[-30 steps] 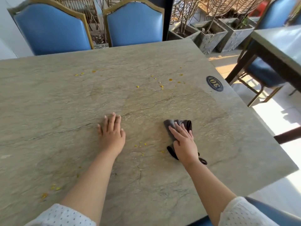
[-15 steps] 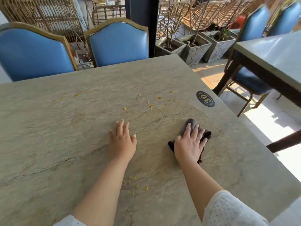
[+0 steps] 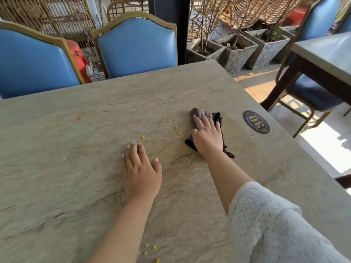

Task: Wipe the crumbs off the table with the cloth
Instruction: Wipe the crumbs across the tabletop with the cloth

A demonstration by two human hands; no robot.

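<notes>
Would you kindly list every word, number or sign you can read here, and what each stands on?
"30": gold digits on the dark oval plaque set on the table near its right edge.
The ornament on the plaque's rim is too small to tell whether it holds letters.
No other text shows.

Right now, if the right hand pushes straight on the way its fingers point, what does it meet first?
Bare table, then probably the lone crumb just ahead of the cloth, though it sits slightly right.
</notes>
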